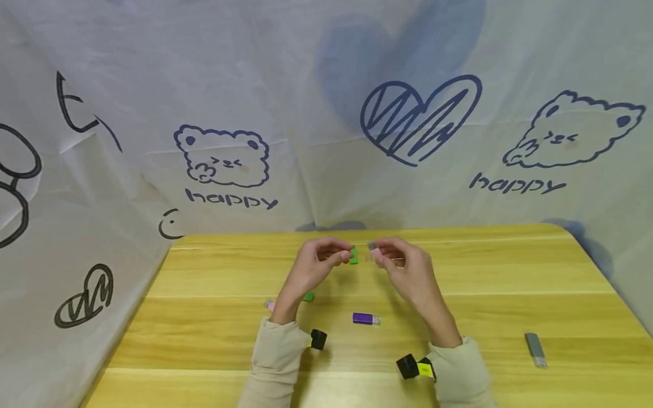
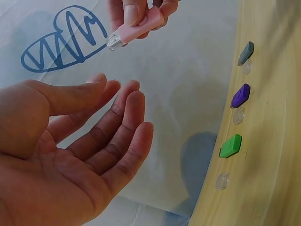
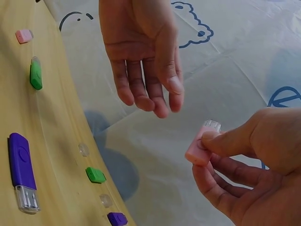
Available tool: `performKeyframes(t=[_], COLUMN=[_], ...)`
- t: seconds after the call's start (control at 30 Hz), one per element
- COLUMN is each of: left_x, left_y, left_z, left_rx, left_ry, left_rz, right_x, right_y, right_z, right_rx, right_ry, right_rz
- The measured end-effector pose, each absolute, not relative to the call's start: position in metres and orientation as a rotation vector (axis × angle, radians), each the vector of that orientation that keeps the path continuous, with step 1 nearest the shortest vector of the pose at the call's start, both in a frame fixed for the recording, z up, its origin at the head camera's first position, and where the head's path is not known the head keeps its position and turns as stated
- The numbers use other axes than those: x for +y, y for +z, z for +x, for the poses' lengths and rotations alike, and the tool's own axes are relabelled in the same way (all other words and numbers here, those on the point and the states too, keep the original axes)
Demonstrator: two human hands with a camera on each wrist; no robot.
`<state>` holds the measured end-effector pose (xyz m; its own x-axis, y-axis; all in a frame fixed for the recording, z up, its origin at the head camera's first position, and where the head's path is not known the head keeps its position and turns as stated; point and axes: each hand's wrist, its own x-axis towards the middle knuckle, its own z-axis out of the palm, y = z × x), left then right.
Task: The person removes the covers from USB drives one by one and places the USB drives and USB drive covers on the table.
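Note:
My right hand [image 1: 412, 269] pinches a pink USB stick [image 3: 200, 147] between thumb and fingers, its clear-capped plug end angled up. Facing it is my left hand [image 1: 313, 266], held over the back of the table with nothing in its fingers, which are loosely bent. Just past the left fingertips in the head view, a green USB stick [image 1: 354, 256] appears. The left wrist view places this green stick [image 2: 230, 146] on the table, in a row with a purple stick [image 2: 240, 95] and a grey stick [image 2: 246, 53].
Clear round pieces [image 2: 222, 181] sit between the sticks in that row. Nearer on the wooden table [image 1: 204, 340] lie a purple USB stick [image 1: 363, 318], a grey one [image 1: 534, 345], a green one [image 1: 308, 296] and a pink one [image 1: 270, 305]. A printed cloth [image 1: 316, 113] hangs behind.

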<state>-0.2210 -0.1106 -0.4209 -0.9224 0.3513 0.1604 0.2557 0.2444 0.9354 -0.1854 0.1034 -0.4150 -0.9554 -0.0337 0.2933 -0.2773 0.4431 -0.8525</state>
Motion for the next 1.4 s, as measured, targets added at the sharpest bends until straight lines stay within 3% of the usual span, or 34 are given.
performKeyframes(t=[0.57, 1.4], left_x=[-0.096, -0.091], left_y=[-0.42, -0.419], left_z=[-0.218, -0.218], left_rx=[2.238, 2.177], left_ry=[2.033, 2.196], left_rz=[0.598, 0.378], right_x=[0.095, 0.087], right_y=[-0.414, -0.413], right_z=[-0.182, -0.18], right_rx=[-2.422, -2.421], right_ry=[1.582, 1.642], right_rz=[0.301, 0.325])
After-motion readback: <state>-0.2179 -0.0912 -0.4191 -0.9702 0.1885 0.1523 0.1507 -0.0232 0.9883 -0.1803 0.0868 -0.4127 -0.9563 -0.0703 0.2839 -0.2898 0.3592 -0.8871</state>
